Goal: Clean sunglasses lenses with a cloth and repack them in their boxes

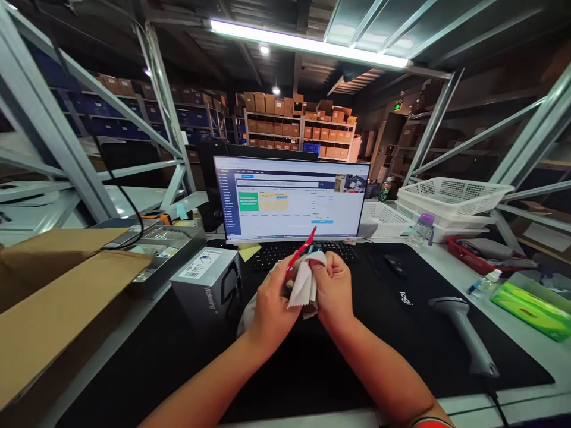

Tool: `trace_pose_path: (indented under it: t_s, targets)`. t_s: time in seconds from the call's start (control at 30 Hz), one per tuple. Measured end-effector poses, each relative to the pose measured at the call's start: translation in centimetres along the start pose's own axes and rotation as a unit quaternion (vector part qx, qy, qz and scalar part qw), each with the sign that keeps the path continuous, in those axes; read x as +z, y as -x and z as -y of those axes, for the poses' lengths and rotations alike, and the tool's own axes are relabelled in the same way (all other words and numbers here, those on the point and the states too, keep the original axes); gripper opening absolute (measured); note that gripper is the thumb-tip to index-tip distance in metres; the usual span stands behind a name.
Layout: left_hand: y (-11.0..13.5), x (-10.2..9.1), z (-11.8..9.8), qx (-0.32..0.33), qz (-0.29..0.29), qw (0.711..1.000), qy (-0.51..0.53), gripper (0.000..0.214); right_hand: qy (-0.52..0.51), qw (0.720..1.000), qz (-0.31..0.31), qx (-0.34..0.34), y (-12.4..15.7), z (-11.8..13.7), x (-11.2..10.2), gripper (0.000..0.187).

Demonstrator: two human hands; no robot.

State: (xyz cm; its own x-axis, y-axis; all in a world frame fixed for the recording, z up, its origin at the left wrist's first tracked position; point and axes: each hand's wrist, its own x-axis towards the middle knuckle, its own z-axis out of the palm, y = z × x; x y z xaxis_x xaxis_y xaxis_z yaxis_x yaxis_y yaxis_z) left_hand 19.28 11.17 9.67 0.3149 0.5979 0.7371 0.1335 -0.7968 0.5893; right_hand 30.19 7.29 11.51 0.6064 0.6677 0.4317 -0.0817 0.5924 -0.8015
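My left hand (pixel 272 300) is closed around a slim, glossy red piece (pixel 301 249) shaped like the arm of a pair of glasses. Its upper end points toward the monitor, and the lower part is hidden by fingers and cloth. My right hand (pixel 333 288) pinches a pale grey wiping cloth (pixel 304 284) with zigzag edges, bunched against the red piece. A small bluish-teal bit shows just behind the cloth; I cannot make out what it is. Under my left wrist lies some light grey fabric (pixel 247 315). Both hands are above the black desk mat (pixel 285 380), in front of the keyboard (pixel 276 255).
A grey printed box (pixel 205 279) stands left, beside a metal tray (pixel 167 249) and an open cardboard box (pixel 66 285). The lit monitor (pixel 289 199) is ahead. Rightward are a mouse (pixel 395 266), a barcode scanner (pixel 466 336), white baskets (pixel 450 199) and a green tissue pack (pixel 530 309).
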Motion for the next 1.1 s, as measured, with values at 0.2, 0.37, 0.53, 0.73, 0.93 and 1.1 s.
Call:
trace_pose_path:
  t_s: [0.2, 0.37, 0.53, 0.73, 0.93, 1.1]
  targets:
    - [0.3, -0.6, 0.9, 0.017, -0.027, 0.999, 0.027, 0.056, 0.044, 0.996, 0.064, -0.042, 1.5, 0.1, 0.8, 0.049]
    - [0.5, -0.5, -0.4, 0.133, 0.006, 0.991, -0.030, 0.061, -0.085, 0.990, 0.046, 0.107, -0.2, 2.3, -0.7, 0.059]
    - [0.2, -0.7, -0.5, 0.138, 0.019, 0.988, -0.063, 0.061, -0.046, 0.999, -0.003, 0.022, 0.6, 1.3, -0.4, 0.056]
    - [-0.1, -1.6, 0.1, 0.070, 0.010, 0.997, -0.038, 0.066, 0.048, 0.996, 0.068, -0.034, 1.4, 0.4, 0.2, 0.053]
    - [0.2, -0.5, -0.9, 0.144, 0.054, 0.986, -0.070, 0.060, -0.121, 0.983, 0.023, 0.135, -1.1, 2.3, -1.5, 0.063]
    - [0.0, -1.3, -0.5, 0.093, 0.026, 0.994, -0.056, 0.059, 0.027, 0.998, 0.011, -0.047, 1.2, 0.5, -0.3, 0.055]
